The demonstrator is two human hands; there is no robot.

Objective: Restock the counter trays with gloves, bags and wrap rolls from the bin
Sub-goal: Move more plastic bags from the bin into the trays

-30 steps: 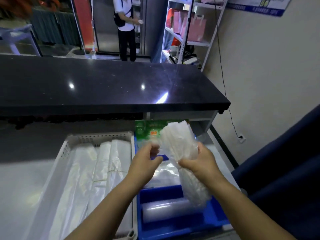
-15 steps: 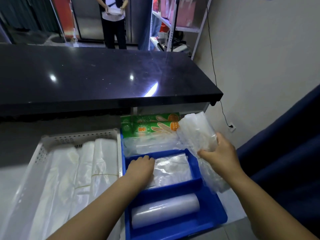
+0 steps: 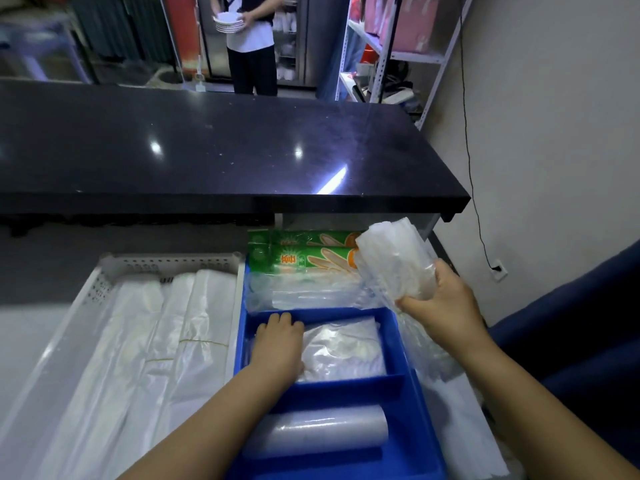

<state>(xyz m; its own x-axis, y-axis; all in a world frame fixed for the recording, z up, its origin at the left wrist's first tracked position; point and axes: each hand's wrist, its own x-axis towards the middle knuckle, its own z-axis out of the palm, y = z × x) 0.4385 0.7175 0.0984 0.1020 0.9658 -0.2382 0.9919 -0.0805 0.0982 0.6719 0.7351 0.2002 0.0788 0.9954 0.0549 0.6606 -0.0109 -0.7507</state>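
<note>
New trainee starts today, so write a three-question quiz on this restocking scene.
1. True or false: the right hand holds a bundle of clear bags.
2. Which compartment of the blue tray does the left hand rest in: A) nearest, with the roll; B) middle; C) the white tray?
3. What colour are the glove packs behind the blue tray?

Key: 1 true; 2 B; 3 green.

— What's the right hand (image 3: pixel 446 306) gripping?
— A crinkly, translucent plastic bundle (image 3: pixel 394 261).
— And beneath that grip?
— A smooth, glossy blue plastic tray (image 3: pixel 408 379); beyond it, the polished black countertop (image 3: pixel 214 150) is gleaming, looking like stone.
</note>
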